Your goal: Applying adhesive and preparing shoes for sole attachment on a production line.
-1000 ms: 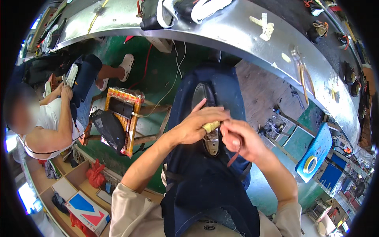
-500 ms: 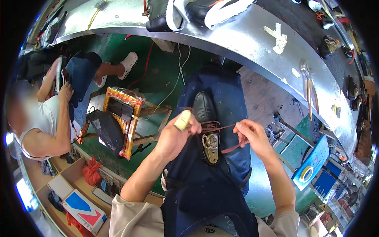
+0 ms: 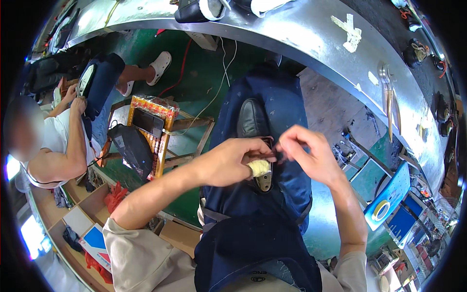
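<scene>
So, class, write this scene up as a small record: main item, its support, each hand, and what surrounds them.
Main item: black leather shoe, toe pointing away from the wearer
Support: dark blue clothed lap
Left hand: over the shoe's middle, pale yellow wrapping on one digit; grip unclear
Right hand: fingers curled, beside the left fingertips; anything pinched is unclear
Ahead: shiny metal bench bearing black-and-white shoes
Left side: seated co-worker; black fabric bag
Right side: bright blue board

Black shoe (image 3: 253, 117) — toe pointing forward (metal-plated last (image 3: 264, 184) showing at its heel end) — lies lengthwise on the lap (image 3: 287, 97).
</scene>
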Motion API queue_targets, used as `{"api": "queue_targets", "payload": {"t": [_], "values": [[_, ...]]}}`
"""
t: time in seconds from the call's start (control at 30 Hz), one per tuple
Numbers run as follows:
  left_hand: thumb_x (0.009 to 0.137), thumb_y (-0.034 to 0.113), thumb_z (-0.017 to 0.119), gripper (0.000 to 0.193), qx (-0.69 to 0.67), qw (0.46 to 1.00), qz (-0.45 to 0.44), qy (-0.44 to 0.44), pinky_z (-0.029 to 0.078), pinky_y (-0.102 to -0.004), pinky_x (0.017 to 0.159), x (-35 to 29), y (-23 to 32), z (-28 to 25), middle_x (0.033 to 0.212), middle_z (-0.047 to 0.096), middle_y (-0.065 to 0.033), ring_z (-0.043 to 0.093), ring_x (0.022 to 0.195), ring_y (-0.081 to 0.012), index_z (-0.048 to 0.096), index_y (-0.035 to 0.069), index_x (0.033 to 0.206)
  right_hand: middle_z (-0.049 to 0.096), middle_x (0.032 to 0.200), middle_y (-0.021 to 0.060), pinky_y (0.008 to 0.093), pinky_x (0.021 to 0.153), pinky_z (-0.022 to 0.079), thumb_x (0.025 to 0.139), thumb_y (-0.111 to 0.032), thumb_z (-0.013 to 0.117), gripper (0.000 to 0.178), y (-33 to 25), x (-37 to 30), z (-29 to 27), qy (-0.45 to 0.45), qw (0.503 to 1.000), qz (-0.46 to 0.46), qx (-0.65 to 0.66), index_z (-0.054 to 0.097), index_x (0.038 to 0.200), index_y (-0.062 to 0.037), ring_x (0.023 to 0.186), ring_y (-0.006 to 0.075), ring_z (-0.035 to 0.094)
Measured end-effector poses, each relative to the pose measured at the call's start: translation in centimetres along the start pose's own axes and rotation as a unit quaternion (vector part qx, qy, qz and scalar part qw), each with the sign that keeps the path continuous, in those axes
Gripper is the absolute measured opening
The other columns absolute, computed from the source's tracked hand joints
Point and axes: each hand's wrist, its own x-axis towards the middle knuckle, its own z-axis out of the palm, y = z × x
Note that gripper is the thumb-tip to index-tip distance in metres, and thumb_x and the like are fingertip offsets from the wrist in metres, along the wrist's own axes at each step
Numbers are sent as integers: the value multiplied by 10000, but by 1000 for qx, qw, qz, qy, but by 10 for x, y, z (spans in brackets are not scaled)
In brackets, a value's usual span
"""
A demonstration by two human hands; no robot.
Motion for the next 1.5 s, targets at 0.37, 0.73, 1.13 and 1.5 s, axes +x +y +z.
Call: {"api": "queue_targets", "payload": {"t": [0.37,0.73,1.13,1.5], "values": [[1011,69,561,148,-473,860,-194,-4,325,-227,484,-10,-21,-6,738,538,30,413,553,-29,651,33,1123,685,984,39,392,830,483,859,-220,789,198,27,11,36,177,944,-181,-210,683,988,-114,928,270,656],[910,75,741,174,135,977,-8,164,411,-286,544,-28,-6,15,676,528,-20,488,583,-98,670,61,1069,751,862,129,392,740,564,1057,-188,557,158,19,8,34,18,997,54,-52,561,1083,-33,820,286,756],[1017,138,598,131,-366,913,-181,11,295,-218,499,-2,-20,-8,756,484,74,391,588,-39,656,54,1100,749,901,104,333,756,575,958,-156,706,169,12,8,22,-1,992,-33,-118,724,1064,-26,822,216,734],[826,56,715,205,373,898,96,212,561,-386,700,-4,-32,9,929,737,-68,720,809,-257,707,87,1029,731,898,141,424,758,545,1004,-224,629,263,33,18,31,-15,989,21,-148,542,1173,-41,847,333,721]]}}
